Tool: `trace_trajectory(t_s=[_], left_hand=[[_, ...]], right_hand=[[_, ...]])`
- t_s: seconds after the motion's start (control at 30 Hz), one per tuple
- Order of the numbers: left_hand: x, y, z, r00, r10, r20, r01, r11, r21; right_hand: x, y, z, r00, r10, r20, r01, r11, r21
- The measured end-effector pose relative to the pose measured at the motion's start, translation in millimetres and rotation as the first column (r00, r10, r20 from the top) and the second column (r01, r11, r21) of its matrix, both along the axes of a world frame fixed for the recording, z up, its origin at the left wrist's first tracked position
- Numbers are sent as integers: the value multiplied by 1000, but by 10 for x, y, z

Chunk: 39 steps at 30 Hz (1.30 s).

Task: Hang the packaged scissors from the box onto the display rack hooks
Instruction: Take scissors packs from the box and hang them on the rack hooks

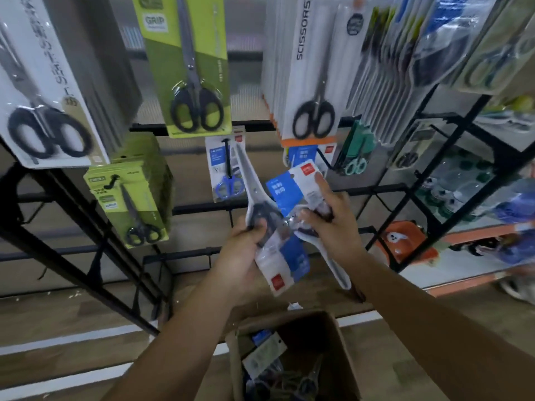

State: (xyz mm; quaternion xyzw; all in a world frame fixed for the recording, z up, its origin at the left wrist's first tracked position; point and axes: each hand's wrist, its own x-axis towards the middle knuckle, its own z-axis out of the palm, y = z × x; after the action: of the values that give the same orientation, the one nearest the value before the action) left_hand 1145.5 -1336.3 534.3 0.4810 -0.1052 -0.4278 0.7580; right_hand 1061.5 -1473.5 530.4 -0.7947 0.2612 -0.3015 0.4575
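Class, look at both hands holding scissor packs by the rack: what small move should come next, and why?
Probably the right hand should lift its pack clear of the left hand's pack, since the two overlap and cross, then carry it toward the hook holding a matching blue pack.

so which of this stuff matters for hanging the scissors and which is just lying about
Job: scissor packs held in left hand and right hand; box; rack.
Just there: green GRIP pack, orange bag.
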Motion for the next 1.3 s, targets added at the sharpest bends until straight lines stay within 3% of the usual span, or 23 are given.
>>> trace_trajectory(t_s=[0.13,0.27,0.47,0.8,1.0,1.13,1.17,1.23,1.3], left_hand=[[-76,-143,-18,999,34,13,-36,992,122],[-161,-259,-55,997,63,33,-69,966,248],[-253,-329,-38,988,137,77,-153,950,273],[-359,-396,43,974,204,102,-226,923,311],[-391,-409,34,966,189,177,-237,919,315],[-384,-332,13,956,135,261,-215,927,308],[-376,-303,-6,945,118,305,-221,918,328],[-357,-232,-37,902,58,428,-242,888,391],[-314,-169,-48,809,-79,582,-245,855,457]], right_hand=[[-100,-436,40,997,-72,-37,67,989,-128],[-72,-719,-39,991,-28,-132,20,998,-59],[-105,-924,-140,998,33,-48,-28,994,106],[-94,-1084,-265,997,21,-80,-25,999,-42],[13,-1150,-202,971,32,-236,-70,986,-152],[33,-1024,46,866,-73,-495,-62,966,-250],[-16,-929,90,879,-76,-471,-40,972,-231],[-150,-717,77,966,-36,-255,-35,963,-268],[-250,-562,20,992,110,-64,-127,865,-486]])
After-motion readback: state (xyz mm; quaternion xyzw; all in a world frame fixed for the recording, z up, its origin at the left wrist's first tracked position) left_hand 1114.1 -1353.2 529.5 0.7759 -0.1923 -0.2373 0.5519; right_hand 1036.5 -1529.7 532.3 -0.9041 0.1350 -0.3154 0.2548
